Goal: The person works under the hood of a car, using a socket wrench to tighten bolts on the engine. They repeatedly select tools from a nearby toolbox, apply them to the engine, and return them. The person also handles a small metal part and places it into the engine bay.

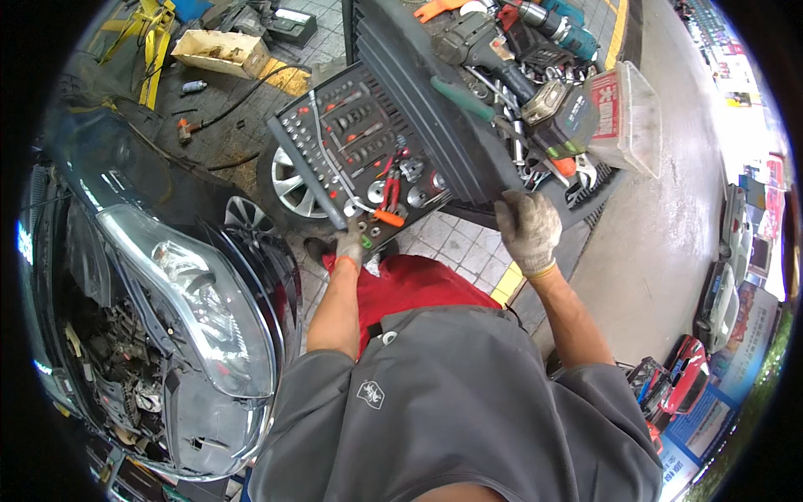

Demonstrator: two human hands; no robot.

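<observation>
- In the head view, my left hand (350, 247), in an off-white knitted work glove, is at the front edge of an open black tool drawer (306, 174); its fingers are partly hidden, so I cannot tell whether they grip that edge.
- My right hand (529, 230), in a matching glove soiled with grey, is beside the near corner of a black ribbed plastic cart top (427, 109). Its fingers are bent and close together, with nothing visible in them; I cannot tell if they touch the corner.
- The drawer is in front of me, left of the cart top, with rows of small silver metal sockets (306, 138) toward its left side.
- Red-handled metal pliers (390, 186) lie loose in it, and a bright orange handle (389, 218) lies near my left hand.
- Beyond my right hand, a green-handled tool (460, 99), a bulky grey-and-black power tool (468, 38), a teal-and-black drill (548, 21) and a clear plastic bin (640, 125) crowd the cart.
- To my left is a dark, glossy car (176, 151) with a large clear headlight (201, 293).
</observation>
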